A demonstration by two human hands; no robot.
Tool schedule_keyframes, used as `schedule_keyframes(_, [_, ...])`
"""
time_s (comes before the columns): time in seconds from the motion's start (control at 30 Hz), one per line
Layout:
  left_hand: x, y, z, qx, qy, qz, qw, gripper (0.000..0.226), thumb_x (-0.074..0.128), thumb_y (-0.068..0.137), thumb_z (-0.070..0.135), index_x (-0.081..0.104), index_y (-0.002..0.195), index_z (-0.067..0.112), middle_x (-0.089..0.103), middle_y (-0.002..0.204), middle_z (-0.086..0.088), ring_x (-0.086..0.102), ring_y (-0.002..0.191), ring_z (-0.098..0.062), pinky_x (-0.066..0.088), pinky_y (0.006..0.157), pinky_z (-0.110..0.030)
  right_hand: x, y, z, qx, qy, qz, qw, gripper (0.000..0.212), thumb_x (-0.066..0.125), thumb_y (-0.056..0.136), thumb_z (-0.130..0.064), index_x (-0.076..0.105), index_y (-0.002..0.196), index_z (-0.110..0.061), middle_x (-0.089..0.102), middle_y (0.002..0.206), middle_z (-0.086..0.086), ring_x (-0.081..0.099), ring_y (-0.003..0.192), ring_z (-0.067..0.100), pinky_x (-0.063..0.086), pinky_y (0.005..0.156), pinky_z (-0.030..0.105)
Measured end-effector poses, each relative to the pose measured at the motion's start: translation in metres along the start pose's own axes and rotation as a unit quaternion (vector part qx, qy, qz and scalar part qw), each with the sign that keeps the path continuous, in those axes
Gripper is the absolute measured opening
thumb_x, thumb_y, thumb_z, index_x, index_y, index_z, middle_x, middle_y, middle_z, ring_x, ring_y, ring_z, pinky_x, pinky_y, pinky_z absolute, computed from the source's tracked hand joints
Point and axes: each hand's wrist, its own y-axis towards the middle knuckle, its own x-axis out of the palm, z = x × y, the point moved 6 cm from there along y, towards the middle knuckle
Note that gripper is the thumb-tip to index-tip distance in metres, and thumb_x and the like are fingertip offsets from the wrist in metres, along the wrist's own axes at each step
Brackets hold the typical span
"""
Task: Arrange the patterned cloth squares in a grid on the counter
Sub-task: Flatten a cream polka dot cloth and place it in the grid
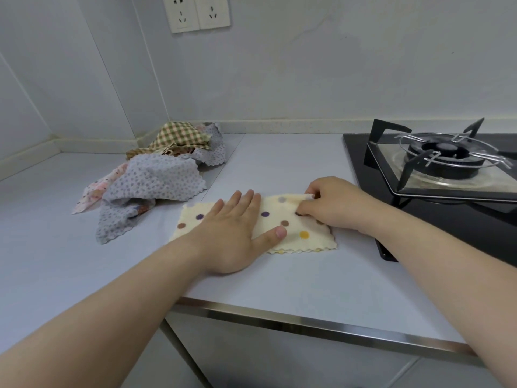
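Note:
A cream cloth with coloured dots [293, 222] lies on the white counter [293, 278], just left of the stove. My left hand [237, 233] rests flat on its left half, fingers spread. My right hand [333, 203] pinches the cloth's far right corner, which is lifted and folded a little. A heap of other cloth squares sits at the back left: a grey dotted one [156, 177], a green and brown checked one [179, 135], and a pink floral one [92, 194] partly underneath.
A black gas hob [436, 175] with a metal pan support fills the right side, its edge close to the cloth. The counter's steel front edge [307, 323] runs below my arms. Wall sockets [200, 12] sit high on the back wall.

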Motion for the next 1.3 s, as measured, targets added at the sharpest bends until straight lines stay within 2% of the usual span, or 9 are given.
schedule_keyframes(0.17, [0.002, 0.000, -0.002, 0.006, 0.004, -0.005, 1.000, 0.118, 0.003, 0.069, 0.091, -0.016, 0.160, 0.018, -0.017, 0.168, 0.002, -0.018, 0.154, -0.014, -0.005, 0.127, -0.041, -0.008, -0.007, -0.010, -0.031, 0.185, 0.046, 0.981, 0.008, 0.061, 0.093, -0.031, 0.056, 0.095, -0.026, 0.074, 0.095, 0.004, 0.062, 0.069, 0.018, 0.044, 0.063, 0.032])
schedule_keyframes(0.33, [0.001, 0.000, 0.003, 0.017, 0.009, -0.007, 1.000, 0.125, 0.004, 0.064, 0.097, -0.018, 0.159, 0.018, -0.017, 0.168, 0.003, -0.018, 0.154, -0.013, -0.003, 0.127, -0.042, -0.018, -0.017, -0.022, -0.079, 0.346, 0.087, 0.931, 0.021, 0.068, 0.095, -0.023, 0.055, 0.109, -0.030, 0.068, 0.066, -0.004, 0.061, 0.054, 0.011, 0.044, 0.053, 0.025])
schedule_keyframes(0.5, [0.006, -0.001, 0.025, 0.083, -0.001, 0.010, 0.996, 0.123, 0.019, 0.070, 0.100, -0.025, 0.157, 0.025, -0.021, 0.168, 0.004, -0.021, 0.153, -0.012, -0.002, 0.126, -0.045, -0.023, -0.033, -0.041, -0.190, 0.471, 0.031, 0.861, 0.037, 0.062, 0.098, -0.006, 0.055, 0.131, -0.024, 0.058, 0.055, 0.003, 0.050, 0.045, 0.010, 0.040, 0.047, 0.018])
schedule_keyframes(0.7, [0.002, -0.023, 0.070, 0.169, -0.094, 0.071, 0.979, 0.118, 0.050, 0.079, 0.087, -0.017, 0.159, 0.030, -0.020, 0.167, 0.012, -0.022, 0.151, -0.003, -0.001, 0.127, -0.037, -0.015, -0.035, -0.046, -0.237, 0.468, -0.029, 0.851, 0.043, 0.062, 0.099, -0.010, 0.057, 0.136, -0.031, 0.056, 0.059, 0.007, 0.052, 0.055, 0.020, 0.043, 0.057, 0.023])
schedule_keyframes(0.83, [-0.011, -0.021, 0.071, 0.223, -0.132, 0.015, 0.966, 0.131, 0.074, 0.071, 0.076, -0.014, 0.159, 0.035, -0.022, 0.163, 0.024, -0.022, 0.149, 0.002, 0.001, 0.126, -0.031, -0.010, -0.034, -0.044, -0.216, 0.458, -0.025, 0.862, 0.040, 0.062, 0.099, -0.011, 0.058, 0.134, -0.031, 0.057, 0.060, 0.009, 0.053, 0.054, 0.020, 0.045, 0.055, 0.023])
schedule_keyframes(0.9, [-0.025, -0.022, 0.057, 0.242, -0.138, -0.089, 0.956, 0.126, 0.085, 0.069, 0.059, 0.004, 0.162, 0.029, -0.001, 0.167, 0.020, -0.004, 0.153, 0.001, 0.008, 0.125, -0.026, -0.009, -0.032, -0.042, -0.203, 0.472, -0.017, 0.858, 0.039, 0.061, 0.099, -0.010, 0.058, 0.133, -0.028, 0.057, 0.057, 0.004, 0.054, 0.053, 0.015, 0.046, 0.055, 0.020])
schedule_keyframes(1.0, [-0.044, -0.032, 0.026, 0.219, -0.261, -0.223, 0.913, 0.094, 0.083, 0.069, 0.047, 0.044, 0.148, 0.015, 0.053, 0.148, -0.003, 0.048, 0.139, -0.020, 0.038, 0.117, -0.044, -0.010, -0.030, -0.041, -0.205, 0.468, -0.008, 0.860, 0.038, 0.061, 0.100, -0.012, 0.057, 0.134, -0.029, 0.061, 0.060, 0.003, 0.054, 0.057, 0.016, 0.045, 0.060, 0.024])
schedule_keyframes(1.17, [-0.049, -0.018, -0.008, 0.060, -0.508, -0.098, 0.854, 0.069, 0.064, 0.077, 0.068, 0.060, 0.125, 0.019, 0.073, 0.119, -0.011, 0.069, 0.112, -0.029, 0.058, 0.091, -0.032, -0.001, -0.033, -0.045, -0.207, 0.438, -0.051, 0.873, 0.038, 0.058, 0.102, -0.016, 0.054, 0.137, -0.030, 0.066, 0.065, 0.002, 0.061, 0.063, 0.018, 0.049, 0.064, 0.024])
schedule_keyframes(1.3, [-0.037, -0.013, -0.018, -0.030, -0.524, -0.065, 0.849, 0.058, 0.059, 0.074, 0.062, 0.066, 0.116, 0.022, 0.076, 0.108, -0.008, 0.072, 0.094, -0.015, 0.060, 0.081, -0.030, 0.003, -0.033, -0.047, -0.212, 0.472, -0.095, 0.850, 0.034, 0.046, 0.107, -0.010, 0.050, 0.140, -0.020, 0.074, 0.093, 0.019, 0.073, 0.092, 0.036, 0.059, 0.088, 0.039])
